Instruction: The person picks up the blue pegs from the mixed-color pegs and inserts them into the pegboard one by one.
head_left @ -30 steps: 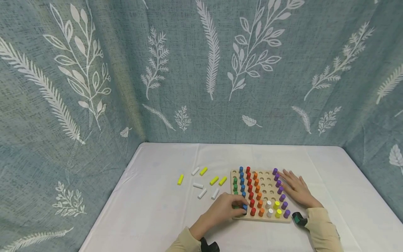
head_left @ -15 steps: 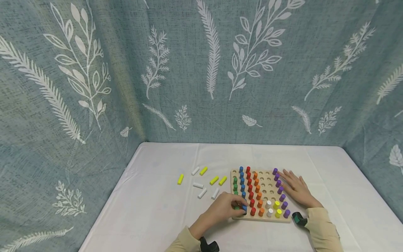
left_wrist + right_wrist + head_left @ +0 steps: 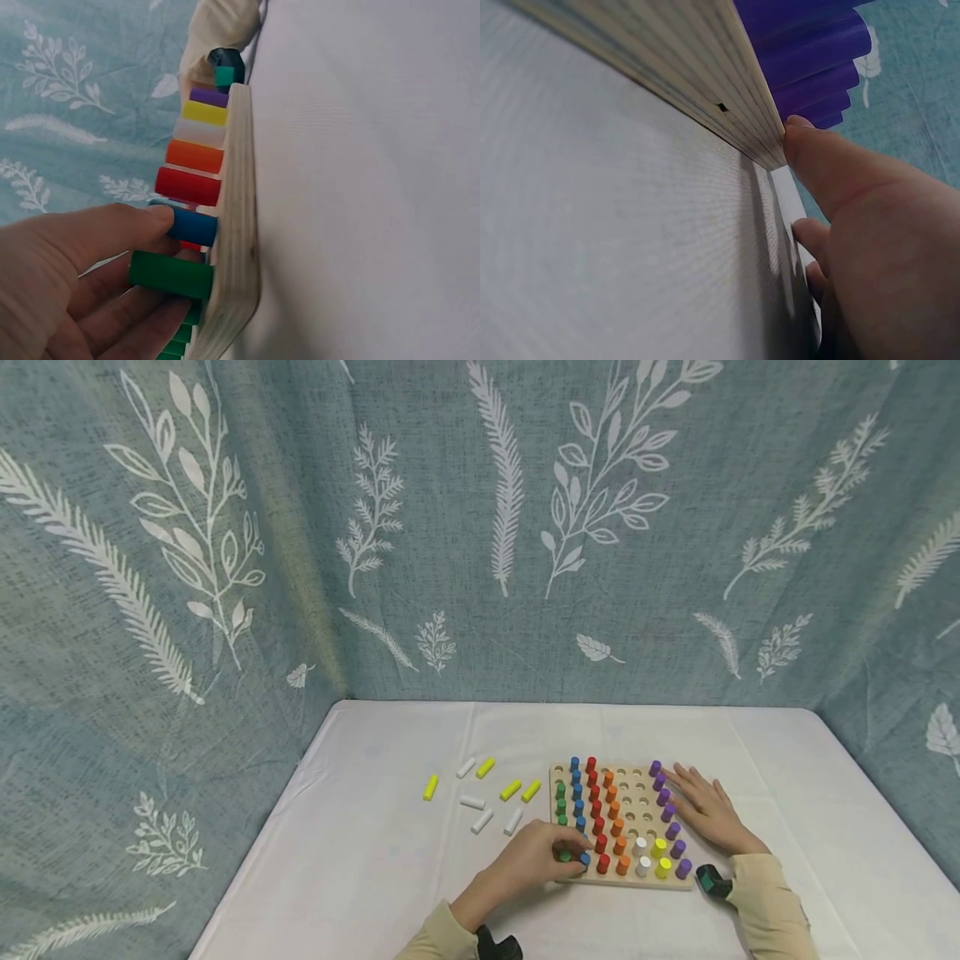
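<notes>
Overhead, I see the pegboard lying flat on the white table, its columns filled with green, blue, red, orange and purple pegs, plus two white and two yellow ones at the near end. My left hand sits at the board's near left corner, fingers curled about the blue peg; the head view hides the contact itself. The left wrist view supplies it: a fingertip bears on the end of the blue peg, which stands in its hole, with the green peg just beside it between the fingers, so I read this hand as pinching the blue peg. My right hand lies flat and relaxed along the board's right edge, next to the purple pegs. The right wrist view adds that a straight finger touches the board's edge and grips nothing. Only the head view shows the loose yellow pegs and white pegs lying on the cloth left of the board, well apart from both hands.
</notes>
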Demonstrator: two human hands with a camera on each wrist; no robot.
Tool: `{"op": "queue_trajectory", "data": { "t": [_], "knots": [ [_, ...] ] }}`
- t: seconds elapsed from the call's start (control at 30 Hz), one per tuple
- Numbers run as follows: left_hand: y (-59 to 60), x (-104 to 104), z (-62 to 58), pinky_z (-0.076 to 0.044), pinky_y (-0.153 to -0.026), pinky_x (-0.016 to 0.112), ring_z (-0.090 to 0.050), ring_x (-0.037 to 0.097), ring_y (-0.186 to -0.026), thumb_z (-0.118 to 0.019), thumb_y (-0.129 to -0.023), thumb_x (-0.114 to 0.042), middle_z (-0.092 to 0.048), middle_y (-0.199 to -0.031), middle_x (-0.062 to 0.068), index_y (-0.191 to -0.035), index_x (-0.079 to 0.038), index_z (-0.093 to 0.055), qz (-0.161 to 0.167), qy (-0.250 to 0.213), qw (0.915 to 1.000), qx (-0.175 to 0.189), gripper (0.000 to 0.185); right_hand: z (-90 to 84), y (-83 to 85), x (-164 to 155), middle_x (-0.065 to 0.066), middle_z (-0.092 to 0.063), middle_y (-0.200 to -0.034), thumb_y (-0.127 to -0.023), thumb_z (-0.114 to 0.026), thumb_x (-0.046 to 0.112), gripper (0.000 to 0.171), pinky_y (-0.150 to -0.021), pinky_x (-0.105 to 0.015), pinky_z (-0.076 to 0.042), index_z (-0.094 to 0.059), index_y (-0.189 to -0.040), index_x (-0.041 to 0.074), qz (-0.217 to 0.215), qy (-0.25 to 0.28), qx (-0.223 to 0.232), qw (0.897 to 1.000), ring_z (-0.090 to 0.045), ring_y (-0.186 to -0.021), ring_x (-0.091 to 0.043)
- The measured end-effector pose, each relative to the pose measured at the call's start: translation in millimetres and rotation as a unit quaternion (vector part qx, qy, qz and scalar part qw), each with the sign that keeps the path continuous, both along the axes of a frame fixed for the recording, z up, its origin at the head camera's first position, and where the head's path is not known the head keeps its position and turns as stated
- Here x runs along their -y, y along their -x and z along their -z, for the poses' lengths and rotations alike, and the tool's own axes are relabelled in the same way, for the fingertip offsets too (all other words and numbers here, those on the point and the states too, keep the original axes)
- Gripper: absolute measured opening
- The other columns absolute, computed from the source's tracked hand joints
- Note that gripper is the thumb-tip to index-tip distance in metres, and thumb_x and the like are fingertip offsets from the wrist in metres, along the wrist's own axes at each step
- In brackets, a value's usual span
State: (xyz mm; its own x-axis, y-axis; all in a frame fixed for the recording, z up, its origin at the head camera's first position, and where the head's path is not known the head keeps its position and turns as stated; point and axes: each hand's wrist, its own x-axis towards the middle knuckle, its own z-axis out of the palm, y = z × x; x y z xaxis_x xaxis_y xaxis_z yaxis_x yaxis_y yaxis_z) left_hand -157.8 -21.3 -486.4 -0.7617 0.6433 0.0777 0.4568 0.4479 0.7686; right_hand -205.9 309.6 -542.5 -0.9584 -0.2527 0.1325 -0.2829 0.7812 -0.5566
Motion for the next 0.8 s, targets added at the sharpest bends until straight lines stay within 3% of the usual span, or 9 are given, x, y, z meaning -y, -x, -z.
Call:
{"op": "queue_trajectory", "data": {
  "t": [0.3, 0.5, 0.8],
  "knots": [
    [9.7, 13.1, -7.1, -0.051, -0.068, 0.015, -0.062, -0.003, -0.074, -0.069, -0.084, -0.016, -0.071, -0.087, -0.003, -0.1, -0.008, -0.07, -0.008, -0.083, 0.9961, 0.029, 0.018, -2.3, 4.6, -6.1, -0.031, -0.027, -0.144, -0.095, -0.05, 0.028, 0.05, -0.105, -0.067, 0.001, -0.04, -0.139, 0.007, -0.016, 0.027, -0.012, 0.999, -0.016, -0.132, -0.054],
    [21.9, 30.8, -9.3, -0.051, -0.07, 0.017, -0.061, -0.001, -0.075, -0.067, -0.086, -0.024, -0.07, -0.086, -0.005, -0.097, -0.011, -0.071, -0.05, -0.078, 0.9956, -0.005, 0.018, -8.7, 10.4, -12.4, -0.032, -0.032, -0.141, -0.095, -0.052, 0.028, 0.045, -0.105, -0.068, -0.003, -0.046, -0.135, 0.008, -0.007, 0.036, -0.024, 0.999, -0.018, -0.131, -0.054],
    [50.2, 69.3, -12.2, -0.053, -0.071, 0.023, -0.065, 0.011, -0.081, -0.064, -0.088, -0.027, -0.07, -0.091, -0.002, -0.105, -0.009, -0.068, -0.127, -0.033, 0.9875, -0.088, 0.025, -22.8, 22.3, -30.4, -0.032, -0.038, -0.136, -0.096, -0.051, 0.024, 0.038, -0.101, -0.07, -0.014, -0.052, -0.128, 0.004, 0.016, -0.008, -0.088, 0.996, -0.027, -0.126, -0.055]
  ]
}}
